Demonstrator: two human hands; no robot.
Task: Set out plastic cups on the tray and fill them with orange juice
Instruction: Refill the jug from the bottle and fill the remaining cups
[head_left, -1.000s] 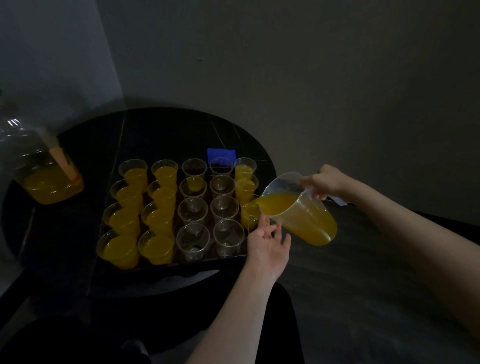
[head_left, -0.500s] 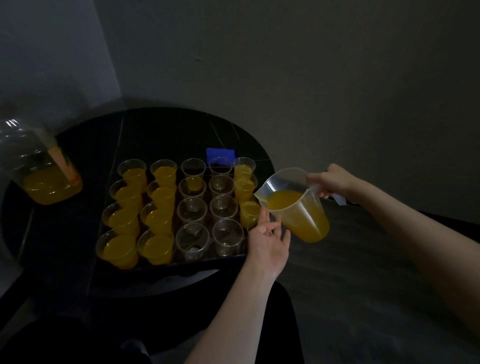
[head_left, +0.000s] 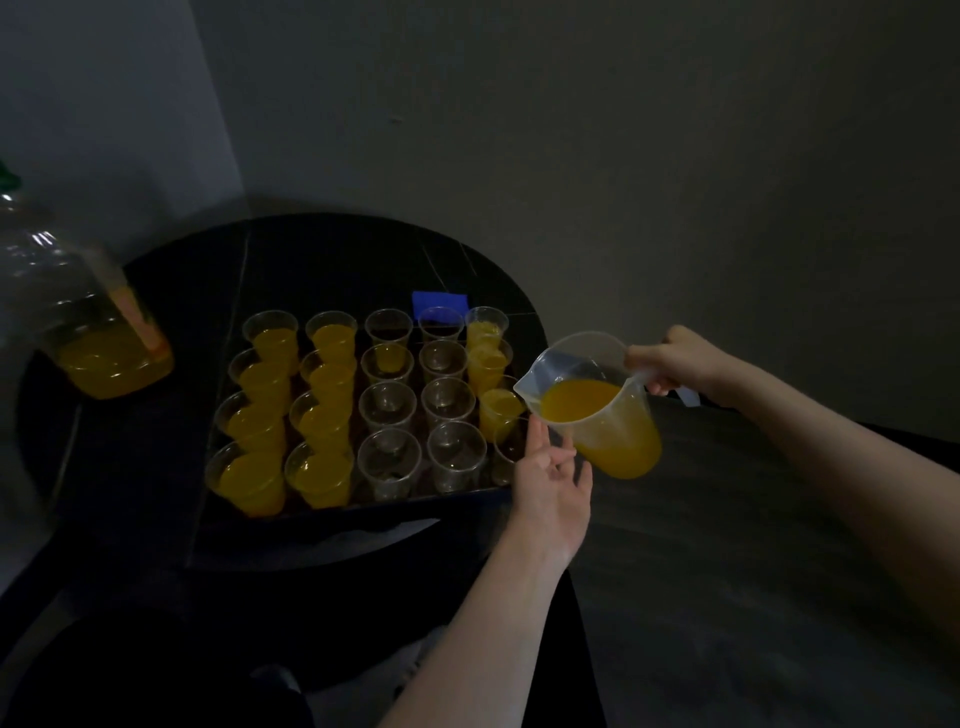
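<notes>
jug: we see the clear measuring jug (head_left: 597, 402) about half full of orange juice, now tipped less than a second ago and sitting lower, its spout just over the right edge of the tray; no stream visible
right hand: our right hand (head_left: 675, 366) grips the jug handle, fingers curled round it
left hand: our left hand (head_left: 553, 483) stays at the tray's near right corner, fingers loose and straight, tips up against the jug's lower wall and the corner cup; holding nothing
near-right cup: the empty cup (head_left: 506, 454) in the right column's front spot, partly hidden behind our left fingers; looks unfilled
third cup of right column: cup (head_left: 498, 413) just behind it now shows juice; we judge that pour finished
cups overall: two left columns full, right column full but for the front one, two middle columns mostly empty, one cup (head_left: 387, 361) in the second row part-filled
tray: dark tray (head_left: 332, 512) on a round black table (head_left: 156, 291), all cups set out on it
meaning: we judge setting-out done, filling roughly half done; next is likely the near-right cup
bottle: big clear bottle (head_left: 78, 322) with juice at far left, well apart from the tray
blue thing: small blue patch (head_left: 439, 301) behind the tray, can't tell what
</notes>
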